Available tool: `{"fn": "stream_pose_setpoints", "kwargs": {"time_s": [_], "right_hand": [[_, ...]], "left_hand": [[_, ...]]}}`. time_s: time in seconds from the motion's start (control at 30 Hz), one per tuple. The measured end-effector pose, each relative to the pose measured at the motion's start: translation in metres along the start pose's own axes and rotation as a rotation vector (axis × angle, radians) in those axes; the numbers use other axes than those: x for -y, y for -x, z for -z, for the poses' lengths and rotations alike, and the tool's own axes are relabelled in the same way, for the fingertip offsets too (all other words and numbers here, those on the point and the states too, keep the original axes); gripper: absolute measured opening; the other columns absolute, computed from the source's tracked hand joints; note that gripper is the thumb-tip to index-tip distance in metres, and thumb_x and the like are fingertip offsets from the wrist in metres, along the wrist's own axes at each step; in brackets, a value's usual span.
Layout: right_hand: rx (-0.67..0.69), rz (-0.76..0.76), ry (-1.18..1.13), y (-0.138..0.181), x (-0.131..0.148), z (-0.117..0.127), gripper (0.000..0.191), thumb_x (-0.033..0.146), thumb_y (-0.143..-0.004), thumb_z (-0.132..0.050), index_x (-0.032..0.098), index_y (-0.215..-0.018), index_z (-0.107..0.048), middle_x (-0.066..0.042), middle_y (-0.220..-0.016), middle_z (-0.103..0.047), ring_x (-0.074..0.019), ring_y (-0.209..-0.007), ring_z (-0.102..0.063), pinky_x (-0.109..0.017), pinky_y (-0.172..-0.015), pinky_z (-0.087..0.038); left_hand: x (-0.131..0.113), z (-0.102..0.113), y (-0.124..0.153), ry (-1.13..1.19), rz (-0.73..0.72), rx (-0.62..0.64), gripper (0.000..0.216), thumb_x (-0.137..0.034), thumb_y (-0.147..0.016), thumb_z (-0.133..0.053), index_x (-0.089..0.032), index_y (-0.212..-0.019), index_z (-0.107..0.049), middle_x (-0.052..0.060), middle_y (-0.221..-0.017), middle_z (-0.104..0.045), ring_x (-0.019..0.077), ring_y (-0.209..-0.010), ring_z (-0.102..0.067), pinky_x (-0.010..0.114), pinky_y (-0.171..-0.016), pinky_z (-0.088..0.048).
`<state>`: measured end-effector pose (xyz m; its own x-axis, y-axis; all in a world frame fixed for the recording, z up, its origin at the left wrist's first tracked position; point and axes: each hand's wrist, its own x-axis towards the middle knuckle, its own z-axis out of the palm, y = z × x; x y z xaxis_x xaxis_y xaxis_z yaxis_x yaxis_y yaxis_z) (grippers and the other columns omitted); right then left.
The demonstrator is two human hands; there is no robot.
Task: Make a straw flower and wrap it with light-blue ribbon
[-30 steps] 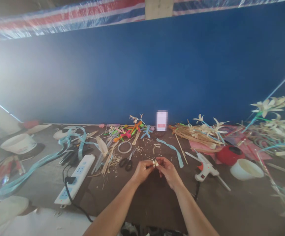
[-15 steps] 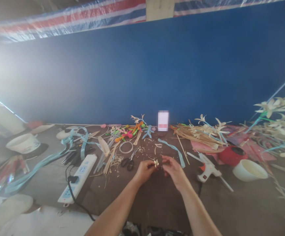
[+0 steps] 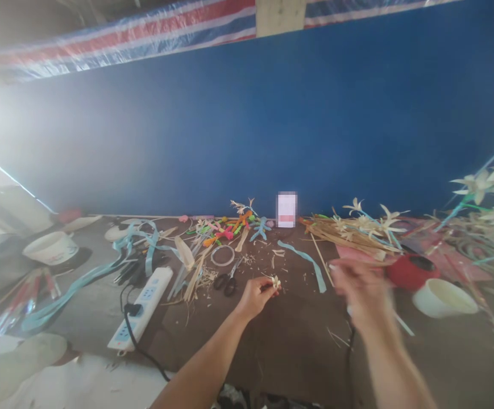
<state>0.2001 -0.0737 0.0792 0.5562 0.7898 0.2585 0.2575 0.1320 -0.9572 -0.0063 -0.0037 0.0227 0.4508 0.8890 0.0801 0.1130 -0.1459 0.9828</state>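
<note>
Between the thumb and fingers of my left hand (image 3: 256, 296) is a small cream flower (image 3: 275, 282) with thin petals. My right hand (image 3: 364, 287), smeared by motion, is over the glue gun at the right, and most of the gun is hidden beneath it. A white glue stick (image 3: 404, 324) pokes out past the wrist side. Whether the right fingers touch the gun cannot be made out. Black-handled scissors (image 3: 228, 282) lie left of the flower, near a ring of tape or wire (image 3: 222, 255). A pale blue ribbon (image 3: 310, 262) rests between the hands, farther back.
A white power strip (image 3: 142, 309) with a black cord lies at the left. White bowls (image 3: 443, 298) stand at both sides, with a red container (image 3: 412, 271) at the right. Straw strips (image 3: 340, 236), colourful twisted pieces (image 3: 225, 230) and finished-looking flowers (image 3: 481, 184) line the back, before a blue partition (image 3: 247, 130).
My right hand has left the flower and swung right to above the glue gun. The left hand keeps the flower in about the same place. The view has shifted slightly.
</note>
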Motion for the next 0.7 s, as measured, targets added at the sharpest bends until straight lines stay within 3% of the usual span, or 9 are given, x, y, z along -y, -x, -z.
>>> {"fn": "stream_pose_setpoints", "kwargs": {"time_s": [0.07,0.17,0.23,0.4,0.7], "right_hand": [[0.245,0.024,0.056,0.013,-0.012,-0.031,0.018,0.033,-0.072,-0.056,0.018,-0.079,-0.063,-0.004,-0.067,-0.061,-0.0163,-0.058,-0.056,-0.028,-0.053,-0.044],[0.316,0.082,0.094,0.028,-0.031,-0.068,0.014,0.031,-0.072,-0.054,0.019,-0.075,-0.061,-0.004,-0.072,-0.062,-0.0182,-0.065,-0.057,-0.029,-0.062,-0.044],[0.336,0.1,0.114,0.033,-0.038,-0.079,0.013,0.03,-0.073,-0.052,0.02,-0.073,-0.059,-0.004,-0.071,-0.061,-0.018,-0.065,-0.056,-0.029,-0.063,-0.043],[0.339,0.14,0.132,0.036,-0.038,-0.081,0.013,0.03,-0.075,-0.049,0.02,-0.071,-0.057,-0.003,-0.068,-0.059,-0.0176,-0.064,-0.054,-0.028,-0.062,-0.042],[0.32,0.167,0.135,0.039,-0.043,-0.084,0.013,0.029,-0.077,-0.048,0.02,-0.072,-0.056,-0.003,-0.069,-0.058,-0.0179,-0.066,-0.054,-0.028,-0.063,-0.041]], "left_hand": [[-0.001,0.001,0.0,-0.029,-0.003,-0.006,0.027,-0.035,-0.073,-0.054,-0.012,-0.079,-0.065,0.005,-0.071,-0.065,0.014,-0.063,-0.057,0.022,-0.06,-0.045],[-0.001,0.003,0.001,-0.096,-0.042,-0.006,0.025,-0.033,-0.075,-0.053,-0.012,-0.079,-0.066,0.004,-0.068,-0.064,0.0138,-0.063,-0.056,0.022,-0.06,-0.044],[-0.002,0.004,0.001,-0.129,-0.069,-0.021,0.024,-0.031,-0.075,-0.052,-0.013,-0.079,-0.066,0.004,-0.071,-0.065,0.0143,-0.065,-0.056,0.022,-0.062,-0.044],[-0.004,0.004,0.0,-0.182,-0.094,-0.024,0.02,-0.027,-0.074,-0.053,-0.016,-0.08,-0.068,0.004,-0.078,-0.067,0.0164,-0.072,-0.058,0.024,-0.066,-0.044],[-0.008,0.005,0.002,-0.28,-0.144,-0.015,0.02,-0.02,-0.076,-0.05,-0.017,-0.084,-0.068,0.004,-0.074,-0.066,0.0156,-0.07,-0.058,0.023,-0.066,-0.044]]}}
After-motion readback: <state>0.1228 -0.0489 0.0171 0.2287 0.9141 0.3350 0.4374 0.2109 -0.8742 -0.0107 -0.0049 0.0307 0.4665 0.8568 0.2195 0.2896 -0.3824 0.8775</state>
